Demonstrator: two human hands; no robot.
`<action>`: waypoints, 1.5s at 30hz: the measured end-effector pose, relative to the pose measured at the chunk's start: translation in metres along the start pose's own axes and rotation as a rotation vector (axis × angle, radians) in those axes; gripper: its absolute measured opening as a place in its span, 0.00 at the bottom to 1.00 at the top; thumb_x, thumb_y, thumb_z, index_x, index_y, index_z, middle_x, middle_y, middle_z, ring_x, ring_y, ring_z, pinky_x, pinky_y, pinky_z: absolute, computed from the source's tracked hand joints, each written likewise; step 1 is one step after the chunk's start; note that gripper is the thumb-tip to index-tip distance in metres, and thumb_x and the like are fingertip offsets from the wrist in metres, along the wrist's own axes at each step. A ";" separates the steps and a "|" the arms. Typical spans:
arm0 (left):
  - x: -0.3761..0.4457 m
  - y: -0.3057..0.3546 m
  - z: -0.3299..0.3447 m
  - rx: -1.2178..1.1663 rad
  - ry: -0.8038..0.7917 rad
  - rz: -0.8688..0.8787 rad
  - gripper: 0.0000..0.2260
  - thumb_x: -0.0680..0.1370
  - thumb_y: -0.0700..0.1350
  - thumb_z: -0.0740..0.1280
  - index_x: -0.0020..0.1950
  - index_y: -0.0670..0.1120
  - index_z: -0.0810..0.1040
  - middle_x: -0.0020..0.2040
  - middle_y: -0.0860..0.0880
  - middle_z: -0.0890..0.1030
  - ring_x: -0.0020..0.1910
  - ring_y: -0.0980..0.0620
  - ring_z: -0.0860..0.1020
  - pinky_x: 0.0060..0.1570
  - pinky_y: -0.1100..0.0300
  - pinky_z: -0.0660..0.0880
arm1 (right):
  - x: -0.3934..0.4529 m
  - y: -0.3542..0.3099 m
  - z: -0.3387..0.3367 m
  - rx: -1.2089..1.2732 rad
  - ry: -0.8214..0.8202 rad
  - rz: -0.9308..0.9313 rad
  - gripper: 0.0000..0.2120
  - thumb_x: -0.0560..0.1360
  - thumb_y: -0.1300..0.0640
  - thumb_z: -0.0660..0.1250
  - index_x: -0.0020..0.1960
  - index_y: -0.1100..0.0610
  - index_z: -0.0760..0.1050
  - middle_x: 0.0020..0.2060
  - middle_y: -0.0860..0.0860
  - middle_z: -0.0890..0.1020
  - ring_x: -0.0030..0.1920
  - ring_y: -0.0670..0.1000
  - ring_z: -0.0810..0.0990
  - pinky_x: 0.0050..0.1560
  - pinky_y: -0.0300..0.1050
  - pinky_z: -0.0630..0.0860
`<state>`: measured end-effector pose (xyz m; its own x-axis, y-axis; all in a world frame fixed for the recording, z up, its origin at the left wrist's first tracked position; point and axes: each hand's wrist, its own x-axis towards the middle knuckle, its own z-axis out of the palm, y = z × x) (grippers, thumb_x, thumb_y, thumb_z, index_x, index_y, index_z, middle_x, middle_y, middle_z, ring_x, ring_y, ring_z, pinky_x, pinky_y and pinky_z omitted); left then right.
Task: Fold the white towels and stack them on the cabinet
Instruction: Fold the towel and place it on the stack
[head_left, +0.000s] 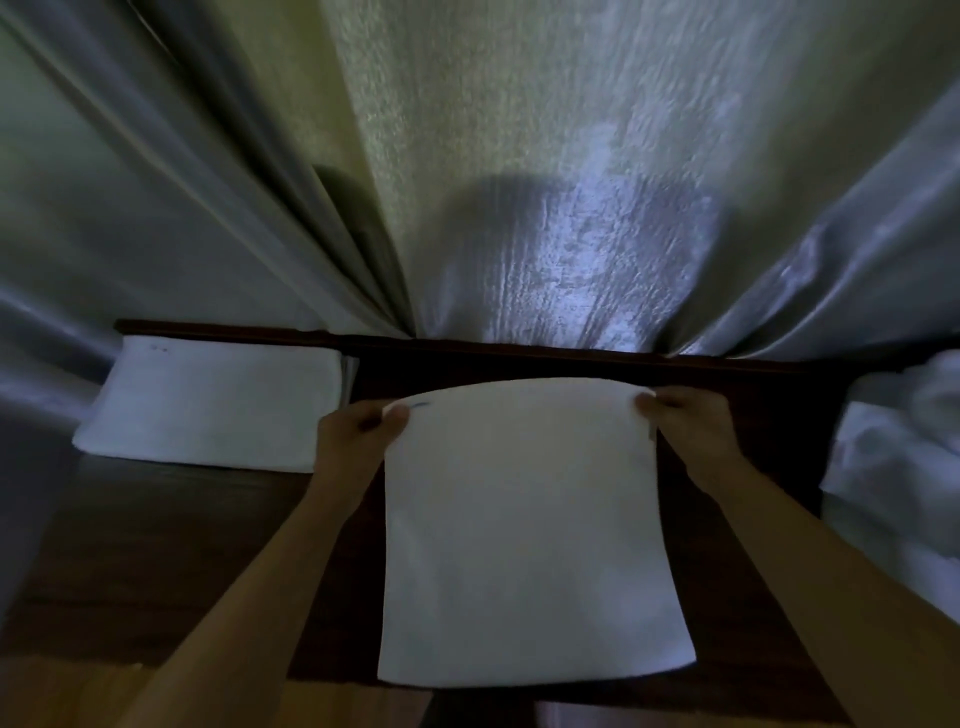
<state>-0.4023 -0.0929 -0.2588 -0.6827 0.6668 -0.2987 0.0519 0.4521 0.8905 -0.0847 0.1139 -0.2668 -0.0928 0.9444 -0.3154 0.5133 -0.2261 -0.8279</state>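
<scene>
Towel (530, 525) lies nearest, flat on cabinet (156, 545) at 6 o'clock. L hand (358, 436) and R hand (685, 426) each pinch a far corner. Keep corners level w/ even tension, bring edges flush, then move to stack (208, 405) at 10; pile (898, 457) waits at 3.

A towel (530, 530) lies in the middle of the cabinet (156, 545), its far corners held by the left hand (358, 436) and right hand (685, 426). A folded stack (213, 405) sits left, a loose pile (898, 467) right, curtains (519, 182) behind.
</scene>
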 end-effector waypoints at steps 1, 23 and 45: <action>-0.005 0.004 -0.007 -0.019 -0.016 0.019 0.05 0.76 0.46 0.75 0.44 0.57 0.84 0.40 0.59 0.86 0.40 0.62 0.84 0.38 0.69 0.78 | -0.005 -0.005 -0.009 0.025 -0.001 -0.011 0.14 0.73 0.59 0.76 0.31 0.48 0.83 0.26 0.45 0.82 0.28 0.43 0.80 0.39 0.42 0.76; -0.145 0.148 -0.123 -0.165 -0.182 0.488 0.08 0.67 0.40 0.76 0.45 0.42 0.82 0.39 0.41 0.85 0.37 0.49 0.84 0.36 0.59 0.83 | -0.151 -0.137 -0.183 0.404 -0.268 -0.417 0.08 0.72 0.69 0.75 0.43 0.60 0.77 0.36 0.64 0.84 0.43 0.60 0.88 0.26 0.42 0.79; -0.123 0.171 -0.138 -0.046 -0.244 0.485 0.09 0.71 0.43 0.74 0.51 0.48 0.87 0.47 0.43 0.87 0.46 0.46 0.86 0.43 0.57 0.84 | -0.149 -0.159 -0.177 0.287 -0.304 -0.429 0.09 0.73 0.68 0.74 0.53 0.65 0.81 0.41 0.63 0.86 0.43 0.60 0.88 0.33 0.45 0.84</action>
<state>-0.4101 -0.1794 -0.0219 -0.3993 0.9130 0.0837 0.2833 0.0361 0.9583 -0.0016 0.0511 -0.0060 -0.5022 0.8647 -0.0091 0.1289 0.0645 -0.9896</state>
